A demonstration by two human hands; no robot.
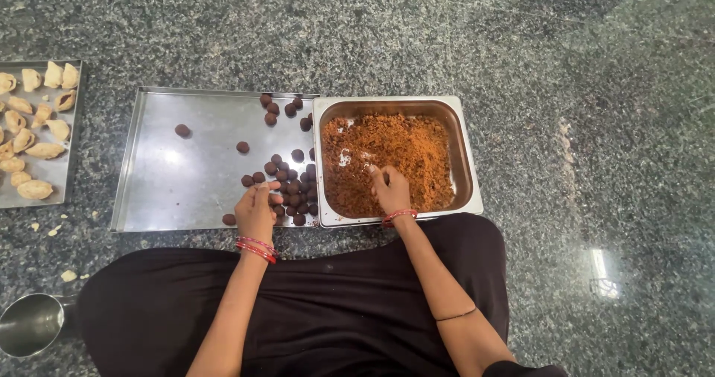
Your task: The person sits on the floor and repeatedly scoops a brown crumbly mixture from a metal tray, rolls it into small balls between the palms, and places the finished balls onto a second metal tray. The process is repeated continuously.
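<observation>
flat tray [171, 176] on the floor [558, 64], directly ahead of the seated person's lap; deep pan [468, 161] touching the tray's right edge. crumb mixture [417, 153] in the pan, spread across most of its bottom. small balls [287, 176] on the tray, clustered along its right side next to the pan, with a few strays [182, 130] lying apart toward the tray's middle and left. left hand [257, 209] over the tray's near right corner, at the cluster. right hand [391, 189] inside the pan, on the mixture at its near side. second tray [52, 176] well left of the first, bearing folded pastries [33, 150]. loose crumbs [56, 228] on the floor between the two trays. round cup [30, 323] at the near left, beside the person's knee.
</observation>
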